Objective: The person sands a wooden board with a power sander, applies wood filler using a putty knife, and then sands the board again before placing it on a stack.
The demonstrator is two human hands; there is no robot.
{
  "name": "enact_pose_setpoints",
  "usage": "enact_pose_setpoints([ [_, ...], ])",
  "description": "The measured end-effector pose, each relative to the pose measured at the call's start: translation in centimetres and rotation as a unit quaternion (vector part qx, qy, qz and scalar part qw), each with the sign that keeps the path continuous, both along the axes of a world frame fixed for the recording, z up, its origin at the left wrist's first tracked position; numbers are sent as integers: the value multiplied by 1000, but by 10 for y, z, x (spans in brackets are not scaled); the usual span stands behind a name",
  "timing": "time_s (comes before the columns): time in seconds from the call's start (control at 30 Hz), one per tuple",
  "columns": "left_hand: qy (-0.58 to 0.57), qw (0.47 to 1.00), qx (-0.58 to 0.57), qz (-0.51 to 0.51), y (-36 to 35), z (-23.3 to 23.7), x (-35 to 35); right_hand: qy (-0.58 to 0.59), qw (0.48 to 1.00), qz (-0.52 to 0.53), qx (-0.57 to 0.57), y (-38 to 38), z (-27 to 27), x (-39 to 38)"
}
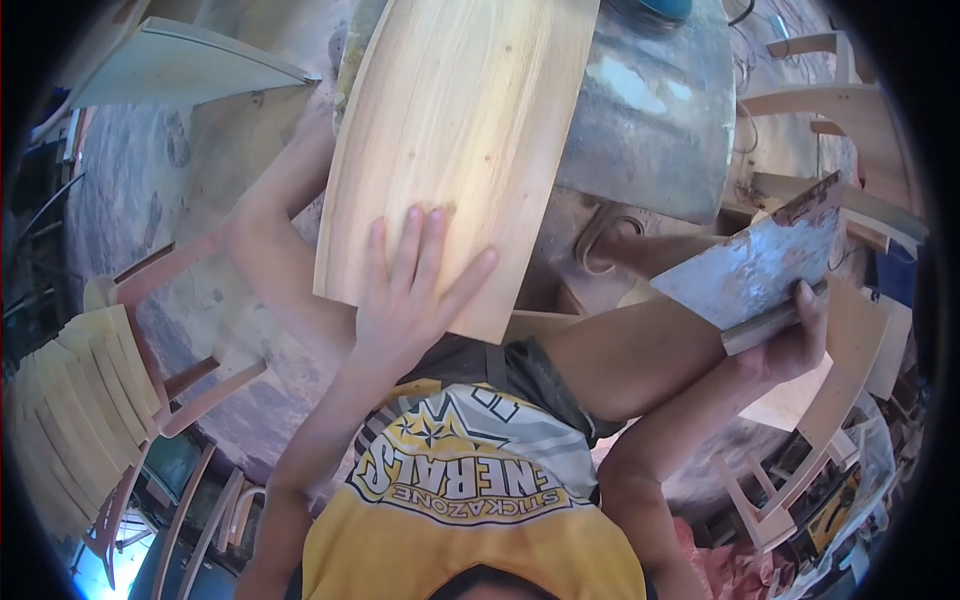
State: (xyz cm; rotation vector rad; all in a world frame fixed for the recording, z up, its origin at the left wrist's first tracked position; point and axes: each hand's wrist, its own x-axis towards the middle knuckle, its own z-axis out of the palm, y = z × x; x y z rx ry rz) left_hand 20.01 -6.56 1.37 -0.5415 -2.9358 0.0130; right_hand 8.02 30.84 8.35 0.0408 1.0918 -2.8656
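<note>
Fingers spread apart, the left hand presses the near end of a wooden board lying over the worktop; at right, the right hand's fingers clamp a stained blade by its wooden grip.

Wooden board, its far end cut off at the top

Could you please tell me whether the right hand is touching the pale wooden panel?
No, the right hand holds a broad metal scraper, away from the panel.
</note>
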Motion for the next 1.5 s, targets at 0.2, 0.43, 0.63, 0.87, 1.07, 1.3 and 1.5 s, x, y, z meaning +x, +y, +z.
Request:
enact_pose_setpoints([
  [0.2, 39, 998, 38, 11, 15, -9, -43, -11, 998, -50, 36, -20, 4, 6],
  [0.43, -174, 957, 220, -70, 29, 31, -84, -51, 992, -14, 113, -32, 9, -7],
  [0.63, -59, 987, 147, -38, 14, -4, -170, -57, 991, -7, 121, -46, 9, -14],
  [0.87, -58, 979, 130, 143, -37, -10, -334, -41, 999, 1, -26, -47, 1, -19],
  [1.07, -32, 977, 101, 184, -60, -15, -311, -34, 998, -17, -56, -37, -3, -22],
  [1.3, 160, 952, -122, 231, -150, -31, -300, -7, 996, 36, -79, -5, -10, -4],
  [1.5, 66, 996, 51, -11, -91, -38, -295, -3, 998, 29, -58, 0, -6, -11],
])
